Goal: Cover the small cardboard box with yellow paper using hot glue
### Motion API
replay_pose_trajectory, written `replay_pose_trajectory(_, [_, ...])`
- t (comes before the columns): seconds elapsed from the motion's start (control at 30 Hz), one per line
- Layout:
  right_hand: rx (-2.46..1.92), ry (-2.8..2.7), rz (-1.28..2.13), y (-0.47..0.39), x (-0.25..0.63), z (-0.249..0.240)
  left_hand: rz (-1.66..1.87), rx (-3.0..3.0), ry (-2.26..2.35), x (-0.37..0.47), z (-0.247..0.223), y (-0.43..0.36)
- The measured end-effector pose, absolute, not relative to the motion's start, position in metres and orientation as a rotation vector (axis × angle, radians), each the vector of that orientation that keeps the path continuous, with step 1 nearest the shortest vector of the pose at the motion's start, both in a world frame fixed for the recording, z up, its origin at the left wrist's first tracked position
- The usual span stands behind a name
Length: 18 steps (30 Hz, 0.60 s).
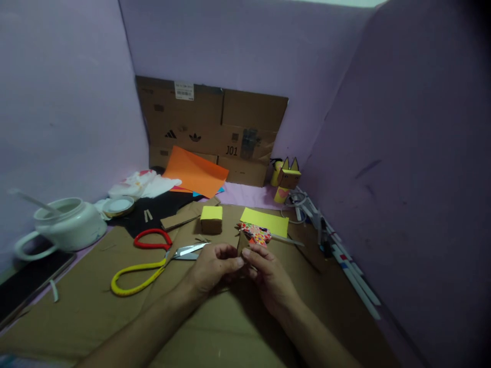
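Observation:
Both hands meet over the cardboard mat, pinching a small brown cardboard piece (pixel 242 242) that stands up between the fingertips. My left hand (pixel 217 266) grips it from the left with thumb and fingers. From the right, my right hand (pixel 270 278) holds it with thumb and index finger; its lower part is hidden by the fingers. Just behind lies a colourful patterned glue gun (pixel 256 234). A small cardboard box with a yellow top (pixel 211 220) sits behind my left hand. Scissors with red and yellow handles (pixel 165 260) lie open to the left, blades near my left hand.
A yellow paper strip (pixel 268 223) and orange sheet (pixel 197 171) lie farther back. At left are a white pot (pixel 71 227) and round lid (pixel 118 205). A cardboard cat figure (pixel 289 179) stands back right, near white sticks (pixel 355 281) along the purple wall.

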State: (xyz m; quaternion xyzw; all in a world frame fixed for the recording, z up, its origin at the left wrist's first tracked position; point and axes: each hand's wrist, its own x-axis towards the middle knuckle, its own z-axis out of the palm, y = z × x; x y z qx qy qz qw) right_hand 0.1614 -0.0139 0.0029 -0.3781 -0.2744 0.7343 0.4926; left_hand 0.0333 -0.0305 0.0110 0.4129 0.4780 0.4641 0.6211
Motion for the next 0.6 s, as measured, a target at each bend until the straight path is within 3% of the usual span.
replay_pose_trajectory(0.6, [-0.895,-0.864,1.827,-0.0112,0.1649,-0.0005,1.119,1.329,1.353,0.0322,0.0162,-0.0347])
